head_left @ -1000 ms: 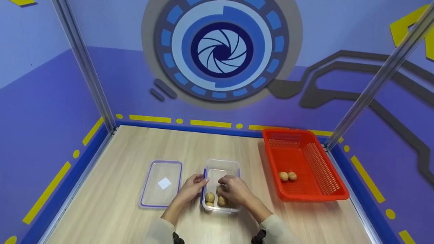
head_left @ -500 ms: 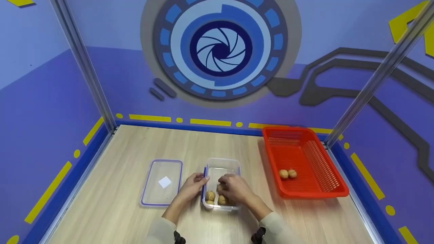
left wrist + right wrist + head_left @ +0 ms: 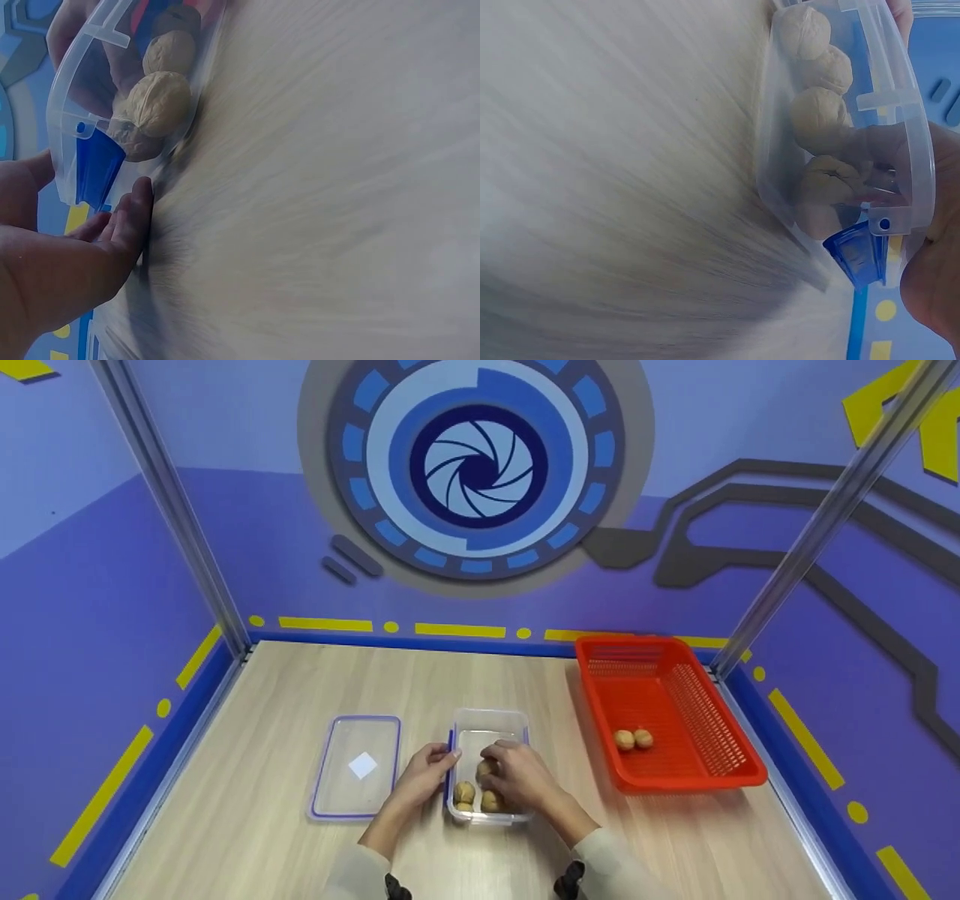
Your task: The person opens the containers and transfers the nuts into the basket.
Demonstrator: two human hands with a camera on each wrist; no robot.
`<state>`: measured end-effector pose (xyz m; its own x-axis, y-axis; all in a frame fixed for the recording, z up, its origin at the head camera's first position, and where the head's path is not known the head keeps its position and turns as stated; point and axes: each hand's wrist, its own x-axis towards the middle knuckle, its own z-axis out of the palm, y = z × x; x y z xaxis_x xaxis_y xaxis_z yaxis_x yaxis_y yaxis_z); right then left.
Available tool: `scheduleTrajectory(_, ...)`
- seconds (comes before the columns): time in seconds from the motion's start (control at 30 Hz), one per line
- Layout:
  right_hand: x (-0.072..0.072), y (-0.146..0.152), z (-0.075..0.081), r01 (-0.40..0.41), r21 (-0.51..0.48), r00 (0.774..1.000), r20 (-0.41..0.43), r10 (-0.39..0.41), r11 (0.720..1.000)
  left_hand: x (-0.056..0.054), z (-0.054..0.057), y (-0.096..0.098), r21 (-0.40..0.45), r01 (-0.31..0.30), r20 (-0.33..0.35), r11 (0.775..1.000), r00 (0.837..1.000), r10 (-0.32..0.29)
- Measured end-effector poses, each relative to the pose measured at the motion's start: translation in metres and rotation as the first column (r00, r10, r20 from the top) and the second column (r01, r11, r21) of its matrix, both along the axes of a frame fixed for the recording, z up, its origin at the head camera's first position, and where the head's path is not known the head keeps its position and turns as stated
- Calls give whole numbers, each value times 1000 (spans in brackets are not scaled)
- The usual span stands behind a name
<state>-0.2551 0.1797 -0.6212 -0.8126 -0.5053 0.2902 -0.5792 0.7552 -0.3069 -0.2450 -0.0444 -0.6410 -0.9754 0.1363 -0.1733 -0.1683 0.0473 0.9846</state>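
A clear plastic container [image 3: 491, 718] with blue side clips stands at the middle of the table in the head view. My left hand [image 3: 424, 774] holds its left side, thumb at the rim and fingers low along the wall beside the blue clip [image 3: 97, 165]. My right hand [image 3: 521, 774] reaches inside over the right wall, its fingers round a walnut [image 3: 486, 769]. Several other walnuts lie at the near end, among them one walnut [image 3: 464, 793] in the left corner and another walnut [image 3: 491, 802] under my right fingers. The right hand partly hides the walnuts on that side.
Left of the container a clear lid [image 3: 352, 795] with a purple-blue edge lies flat, a white square label [image 3: 363, 765] on it. To the right sits a red plastic basket [image 3: 660, 690] holding two walnuts [image 3: 634, 739]. Purple-blue panels enclose the wooden table [image 3: 420, 682].
The head view has shifted slightly. Inside the container, the walnut at my right fingertips shows more and sits slightly farther left; both hands otherwise keep their places.
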Motion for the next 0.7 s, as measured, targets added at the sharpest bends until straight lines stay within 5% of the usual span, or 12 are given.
scheduleTrajectory(0.7, -2, 11, 19, -93, -138, 985, 133, 112, 986, 0, 3, 2, -8, 2, 11, 1000, 1000, -1)
